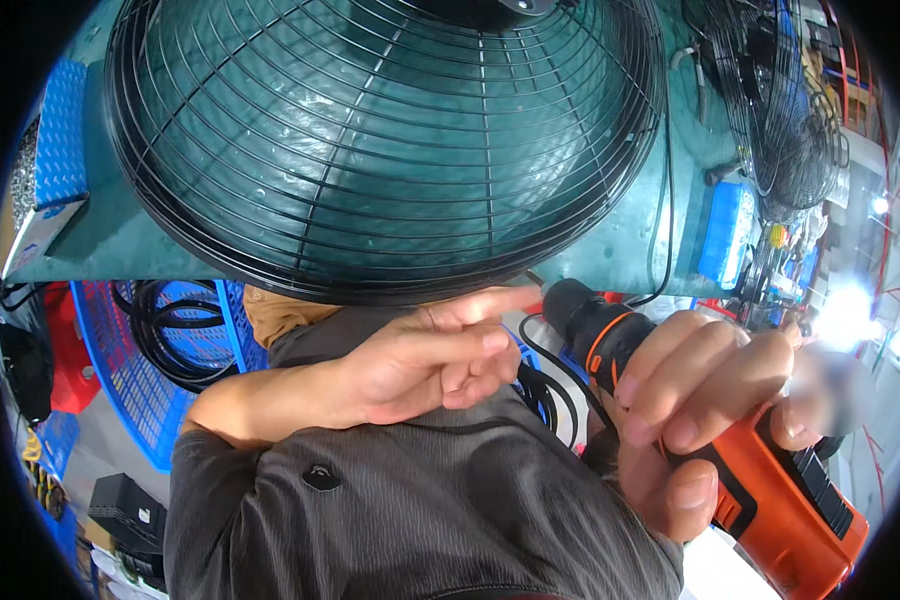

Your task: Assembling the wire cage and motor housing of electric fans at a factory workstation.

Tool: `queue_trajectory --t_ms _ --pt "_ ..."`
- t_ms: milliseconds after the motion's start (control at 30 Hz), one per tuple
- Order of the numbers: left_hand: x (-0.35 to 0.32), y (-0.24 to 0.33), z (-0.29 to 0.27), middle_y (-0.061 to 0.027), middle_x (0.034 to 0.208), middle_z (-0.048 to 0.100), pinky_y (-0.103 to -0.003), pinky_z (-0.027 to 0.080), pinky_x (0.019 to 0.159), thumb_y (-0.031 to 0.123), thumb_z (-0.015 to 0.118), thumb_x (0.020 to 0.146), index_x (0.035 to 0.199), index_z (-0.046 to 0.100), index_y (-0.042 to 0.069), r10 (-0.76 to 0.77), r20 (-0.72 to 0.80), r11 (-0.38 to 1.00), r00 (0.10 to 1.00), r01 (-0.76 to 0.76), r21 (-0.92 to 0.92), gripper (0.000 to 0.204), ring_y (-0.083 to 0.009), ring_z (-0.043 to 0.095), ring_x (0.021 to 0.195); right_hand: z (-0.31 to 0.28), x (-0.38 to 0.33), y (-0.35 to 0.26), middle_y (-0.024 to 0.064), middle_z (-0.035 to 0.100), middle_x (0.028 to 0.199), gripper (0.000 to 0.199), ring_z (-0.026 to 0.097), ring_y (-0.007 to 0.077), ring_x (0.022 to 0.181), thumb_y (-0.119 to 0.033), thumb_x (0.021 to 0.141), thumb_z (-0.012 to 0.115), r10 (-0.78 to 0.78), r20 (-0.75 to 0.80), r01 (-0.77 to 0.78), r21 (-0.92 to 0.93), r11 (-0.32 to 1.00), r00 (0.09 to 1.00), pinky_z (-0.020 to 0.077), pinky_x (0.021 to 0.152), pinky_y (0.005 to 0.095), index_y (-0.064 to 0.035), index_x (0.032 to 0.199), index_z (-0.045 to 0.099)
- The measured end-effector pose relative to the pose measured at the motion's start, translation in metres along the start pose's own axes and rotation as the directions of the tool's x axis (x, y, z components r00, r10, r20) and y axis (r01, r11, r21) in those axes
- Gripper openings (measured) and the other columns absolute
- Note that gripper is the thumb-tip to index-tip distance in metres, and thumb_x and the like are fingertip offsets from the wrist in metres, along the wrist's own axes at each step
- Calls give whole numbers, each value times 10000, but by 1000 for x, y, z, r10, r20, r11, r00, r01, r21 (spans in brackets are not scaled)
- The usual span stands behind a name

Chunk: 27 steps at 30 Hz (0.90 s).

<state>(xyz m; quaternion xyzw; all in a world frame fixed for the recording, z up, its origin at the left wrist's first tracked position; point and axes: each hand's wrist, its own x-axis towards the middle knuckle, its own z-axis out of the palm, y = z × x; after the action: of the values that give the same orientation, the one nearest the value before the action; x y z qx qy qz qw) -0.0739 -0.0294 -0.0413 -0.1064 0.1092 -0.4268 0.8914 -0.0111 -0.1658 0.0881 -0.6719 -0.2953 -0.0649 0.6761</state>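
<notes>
From the head camera, looking down: two hands, one drill, and at least two wire fan guards. The big black fan guard (385, 140) lies dome-up on the green bench top (120, 240), its near rim hanging over the bench edge just above the hands. A second fan guard (785, 110) stands further off at the upper right.

The right hand (705, 415) is wrapped around the grip of an orange and black cordless drill (710, 430), fingers curled tight and pressed side by side, thumb on the far side. The drill's black nose points up-left toward the guard's rim; the tip itself is hidden behind the left fingertips.

The left hand (435, 360) holds nothing. Its forefinger is stretched out straight toward the drill's nose, just under the guard's rim, the other fingers curled loosely into the palm.

One blue plastic crate (145, 370) holding coiled black cable sits at lower left. The person's grey-sleeved arm blocks the floor below.
</notes>
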Motion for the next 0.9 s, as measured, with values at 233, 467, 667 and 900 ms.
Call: queue_trajectory --t_ms 233,467,667,900 --pt "-54 42 35 -106 1062 646 -426 496 846 293 741 784 1153 683 159 125 825 -977 551 -75 198 396 -282 598 961 -21 9 5 38 518 843 491 550 140 596 -128 852 708 48 235 -61 49 997 971 478 543 282 -98 1272 456" --pt "-66 61 59 -150 1392 509 -588 320 1075 387 834 567 1179 679 225 437 538 -896 721 398 195 652 -411 419 1316 -22 12 8 41 516 854 491 544 132 598 -108 834 690 36 237 -55 73 996 971 483 537 274 -86 1272 468" --pt "-65 61 58 -147 1381 519 -579 322 1075 387 827 570 1172 682 230 438 548 -896 713 394 205 638 -405 436 1306 -29 25 17 48 574 801 505 588 140 590 -86 793 748 -20 426 -50 151 987 905 524 521 263 -82 1225 486" --pt "-69 62 59 -145 1382 524 -570 312 1081 378 819 584 1160 692 225 441 539 -896 718 383 222 610 -402 440 1306 -35 65 33 57 646 775 473 660 148 563 -18 745 783 1 730 -294 274 916 684 576 554 279 -102 1138 534"
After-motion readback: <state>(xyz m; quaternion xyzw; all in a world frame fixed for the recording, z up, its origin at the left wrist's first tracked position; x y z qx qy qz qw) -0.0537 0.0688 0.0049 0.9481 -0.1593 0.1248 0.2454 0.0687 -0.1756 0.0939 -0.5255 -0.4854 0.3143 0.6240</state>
